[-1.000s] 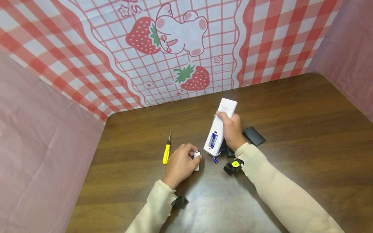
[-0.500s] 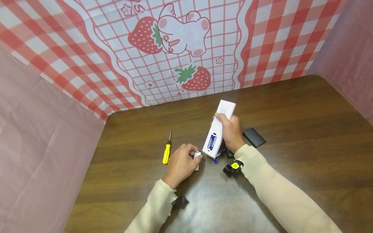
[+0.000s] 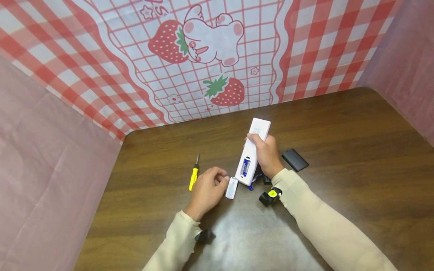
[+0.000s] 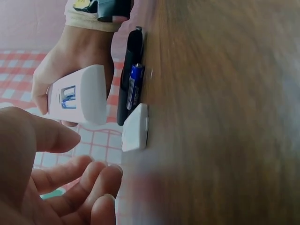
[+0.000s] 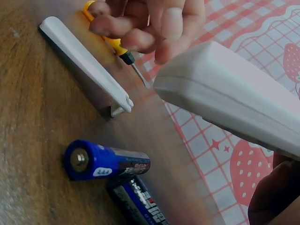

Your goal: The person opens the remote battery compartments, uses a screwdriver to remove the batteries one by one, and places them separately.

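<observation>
My right hand (image 3: 268, 154) grips a white remote control (image 3: 259, 128) above the table, its back turned up. Blue batteries (image 3: 245, 167) lie inside the uncovered battery compartment near its lower end. A white battery cover (image 3: 232, 188) lies on the table between the remote and my left hand (image 3: 207, 192). Nothing is held in the left hand; its fingers are loosely bent, and in the left wrist view they are apart from the cover (image 4: 135, 129). Loose blue AAA batteries (image 5: 108, 159) rest on the table below the remote, partly hidden in the head view.
A yellow-handled screwdriver (image 3: 194, 178) lies left of the left hand. Right of the right hand is a flat black rectangular piece (image 3: 295, 160). Another black object (image 3: 267, 179) is partly hidden beneath the right wrist. A checked cloth (image 3: 217, 56) hangs behind the table.
My left hand has let go of the battery cover and drawn slightly left, leaving it on the table. The right hand has shifted slightly left and down with the remote.
</observation>
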`<action>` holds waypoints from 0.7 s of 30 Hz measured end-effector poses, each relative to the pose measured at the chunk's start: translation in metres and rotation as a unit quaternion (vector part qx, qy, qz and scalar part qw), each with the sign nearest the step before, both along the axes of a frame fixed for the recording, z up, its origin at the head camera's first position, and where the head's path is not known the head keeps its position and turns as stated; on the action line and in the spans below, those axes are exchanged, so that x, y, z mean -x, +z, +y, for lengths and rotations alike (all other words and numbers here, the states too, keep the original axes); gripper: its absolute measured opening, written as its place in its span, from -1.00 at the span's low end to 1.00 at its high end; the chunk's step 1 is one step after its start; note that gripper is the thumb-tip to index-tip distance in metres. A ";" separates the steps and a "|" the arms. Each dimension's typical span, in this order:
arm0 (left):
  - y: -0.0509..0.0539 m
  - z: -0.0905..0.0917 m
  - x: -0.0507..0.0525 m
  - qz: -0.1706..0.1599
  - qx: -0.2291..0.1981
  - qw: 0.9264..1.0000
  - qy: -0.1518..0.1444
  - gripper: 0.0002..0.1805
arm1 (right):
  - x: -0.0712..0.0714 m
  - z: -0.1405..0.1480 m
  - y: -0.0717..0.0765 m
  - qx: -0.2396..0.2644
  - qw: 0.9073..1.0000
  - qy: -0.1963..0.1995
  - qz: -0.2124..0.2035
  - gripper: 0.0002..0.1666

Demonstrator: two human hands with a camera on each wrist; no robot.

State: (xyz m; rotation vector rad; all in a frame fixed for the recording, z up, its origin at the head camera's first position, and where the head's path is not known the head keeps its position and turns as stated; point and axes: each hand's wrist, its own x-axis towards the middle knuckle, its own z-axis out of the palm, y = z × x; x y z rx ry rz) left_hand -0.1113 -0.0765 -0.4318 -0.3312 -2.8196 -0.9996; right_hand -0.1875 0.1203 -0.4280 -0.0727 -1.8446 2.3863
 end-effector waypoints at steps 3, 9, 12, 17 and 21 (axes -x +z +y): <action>0.001 -0.003 0.000 0.001 -0.009 1.000 -0.002 -0.93 | -0.001 0.000 -0.001 -0.010 1.000 0.002 0.000 -0.63; 0.002 -0.007 -0.003 -0.019 -0.002 1.000 -0.014 -0.95 | -0.002 0.000 0.000 -0.028 1.000 0.007 0.001 -0.68; 0.002 -0.010 -0.004 -0.023 0.006 0.999 -0.023 -0.94 | -0.003 -0.001 0.000 -0.034 0.999 0.009 -0.003 -0.70; 0.001 -0.018 -0.002 -0.044 -0.043 0.996 -0.067 -0.95 | -0.003 -0.001 0.000 -0.039 0.999 0.016 -0.006 -0.67; 0.000 -0.026 0.000 -0.054 -0.078 0.992 -0.079 -0.94 | -0.004 -0.002 -0.001 -0.036 0.999 0.025 -0.007 -0.66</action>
